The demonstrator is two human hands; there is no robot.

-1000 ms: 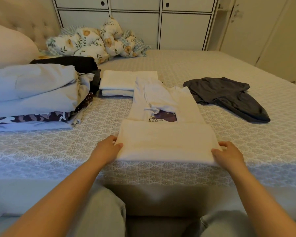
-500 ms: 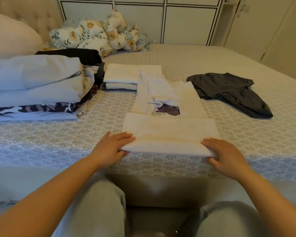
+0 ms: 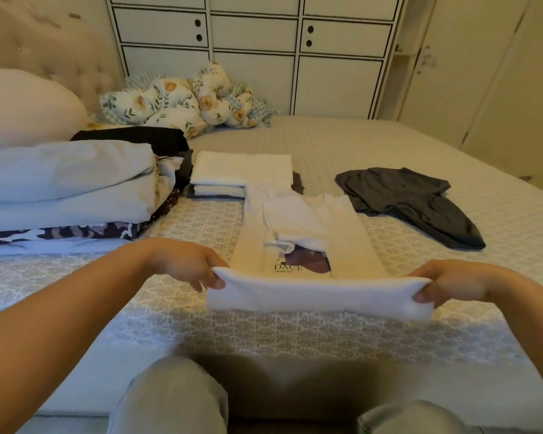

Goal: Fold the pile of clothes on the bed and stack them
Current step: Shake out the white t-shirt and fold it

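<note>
I see the left hand (image 3: 190, 267) pinching the near left corner of the white T-shirt (image 3: 311, 245), fingers curled under the folded hem and thumb on top. The right hand (image 3: 445, 281) pinches the near right corner in the same manner. Between the two hands the folded lower part of the shirt is raised off the bed (image 3: 295, 333) and drawn taut. The rest of the shirt lies flat beyond, sleeves folded inward, with a dark printed motif and lettering showing near the middle.

Just past the shirt's far end sits a stack of folded white items (image 3: 242, 170); the shirt's collar end touches or overlaps its near right corner. To the left I note a pile of folded clothes (image 3: 69, 189): pale grey pieces on top, a camouflage-patterned piece beneath, a black garment behind. To the right, apart from the shirt, a dark grey garment (image 3: 411, 202) lies unfolded and crumpled. A pillow (image 3: 22, 104) rests at the far left against the tufted headboard, with a floral bundle (image 3: 182, 101) beside it. White cabinet doors (image 3: 295, 57) stand beyond the bed.
</note>
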